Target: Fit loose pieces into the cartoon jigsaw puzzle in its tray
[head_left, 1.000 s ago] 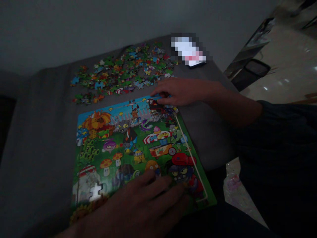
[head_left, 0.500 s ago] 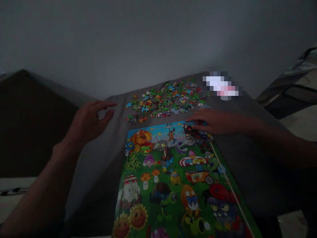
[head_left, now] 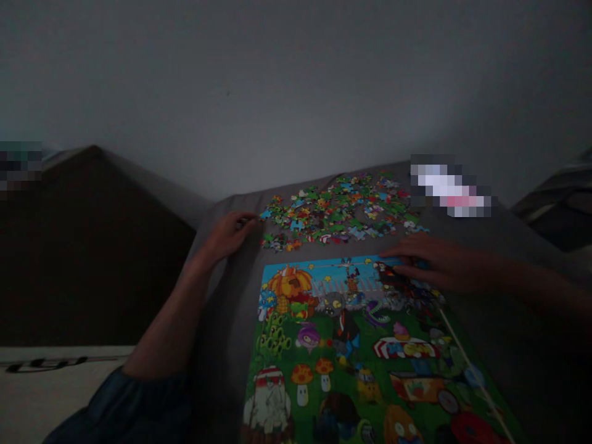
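My left hand is at the left end of a spread of loose jigsaw pieces. Its fingers are bent and the thumb stands a little apart, with nothing visible between them; a blue piece lies just past the fingertips. Below the spread is a large puzzle picture with cartoon plants and zombies on green, its lower part cut off by the frame. My right hand lies with stretched fingers over that picture's upper right corner, hiding part of it.
The grey cloth surface ends against a pale wall. A blurred-out bright object is at the back right. To the left stands a dark panel or surface, above a pale floor area.
My left hand has moved right and forward to the edge of the loose pieces. The view has shifted, so everything appears lower and further right. My right hand stays at the picture's corner.
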Tool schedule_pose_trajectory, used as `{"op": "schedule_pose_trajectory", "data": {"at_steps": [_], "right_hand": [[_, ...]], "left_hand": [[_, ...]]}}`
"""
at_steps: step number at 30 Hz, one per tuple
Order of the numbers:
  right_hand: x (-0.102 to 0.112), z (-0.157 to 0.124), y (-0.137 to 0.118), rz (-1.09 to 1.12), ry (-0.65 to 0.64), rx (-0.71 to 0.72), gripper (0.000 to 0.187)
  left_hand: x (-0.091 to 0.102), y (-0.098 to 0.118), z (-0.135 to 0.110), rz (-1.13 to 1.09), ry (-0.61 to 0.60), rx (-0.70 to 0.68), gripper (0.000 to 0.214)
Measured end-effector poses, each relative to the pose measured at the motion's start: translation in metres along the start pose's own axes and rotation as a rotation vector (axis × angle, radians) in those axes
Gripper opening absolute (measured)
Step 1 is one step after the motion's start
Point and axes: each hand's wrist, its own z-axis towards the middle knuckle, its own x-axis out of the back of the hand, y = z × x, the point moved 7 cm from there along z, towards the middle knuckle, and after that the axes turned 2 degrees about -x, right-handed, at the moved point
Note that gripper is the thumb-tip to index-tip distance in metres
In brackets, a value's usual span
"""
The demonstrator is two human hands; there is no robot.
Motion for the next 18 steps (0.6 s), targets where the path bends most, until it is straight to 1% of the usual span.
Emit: {"op": "schedule_pose_trajectory", "data": {"at_steps": [3, 5, 7, 10, 13, 15, 18], "right_hand": [[0.000, -0.002, 0.000, 0.013, -0.003, -0.001, 0.040], [0.000, -0.003, 0.000, 0.015, -0.010, -0.001, 0.039], [0.000, -0.004, -0.001, 0.010, -0.010, 0.010, 0.039], [0.001, -0.004, -0.001, -0.003, 0.001, 0.028, 0.038], [0.002, -0.003, -0.002, -0.019, -0.002, 0.037, 0.039], [0.004, -0.003, -0.004, -0.037, -0.016, 0.040, 0.040], [0.006, -0.001, -0.008, -0.066, -0.053, 0.047, 0.040]], "left_hand": [[0.005, 0.008, -0.006, -0.053, -0.119, -0.064, 0.058], [0.004, 0.015, -0.007, -0.062, -0.189, -0.111, 0.063], [0.000, 0.020, -0.007, -0.058, -0.229, -0.144, 0.065], [-0.005, 0.021, -0.006, -0.047, -0.241, -0.155, 0.057], [-0.007, 0.017, -0.005, -0.040, -0.233, -0.136, 0.050], [-0.003, 0.014, -0.004, -0.039, -0.224, -0.108, 0.045], [0.008, 0.010, 0.002, -0.037, -0.200, -0.057, 0.039]]}}
